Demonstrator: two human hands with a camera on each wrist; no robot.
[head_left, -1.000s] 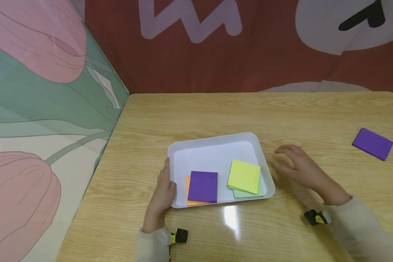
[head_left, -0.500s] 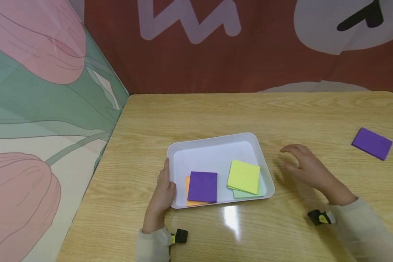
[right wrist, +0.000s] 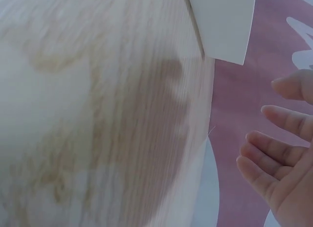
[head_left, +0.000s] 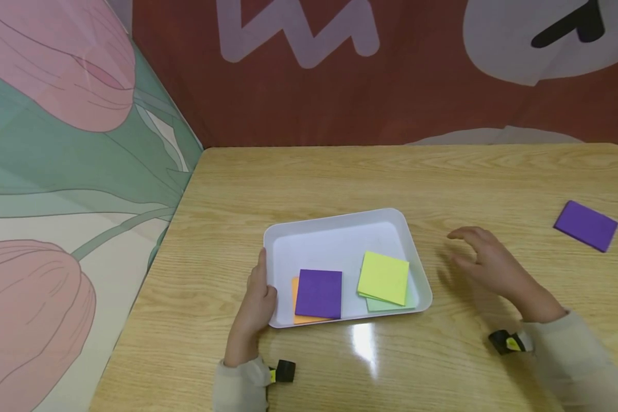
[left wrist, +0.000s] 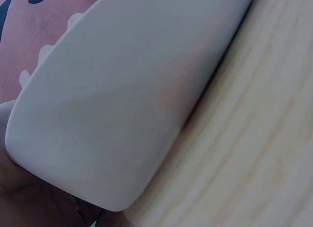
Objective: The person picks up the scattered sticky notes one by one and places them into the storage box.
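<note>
The person's left hand [head_left: 256, 303] rests against the near-left edge of the shallow white rectangular plastic tray [head_left: 335, 220], thumb lying along the rim and fingers tucked under it, steadying it on the pale wood-grain table [head_left: 340, 171]; the left wrist view shows only the tray's smooth outer wall against the palm.

Just beyond that hand, inside the tray, lies a purple square paper sheet [head_left: 319, 293] on top of an orange square sheet [head_left: 294, 297], and further over, a yellow-green square sheet [head_left: 384, 277] covers a pale green sheet [head_left: 386, 305]. So four sheets appear to be gathered already.

The right hand [head_left: 486, 263] hovers over the table, apart from the tray's right edge, fingers spread loosely and holding nothing; the right wrist view confirms relaxed, straight fingers.

Well beyond that hand, toward the far right of the table, one loose purple rectangular paper sheet [head_left: 586, 225] lies flat and untouched. Judging from the layout, that last sheet seems to be what remains outside the tray.
</note>
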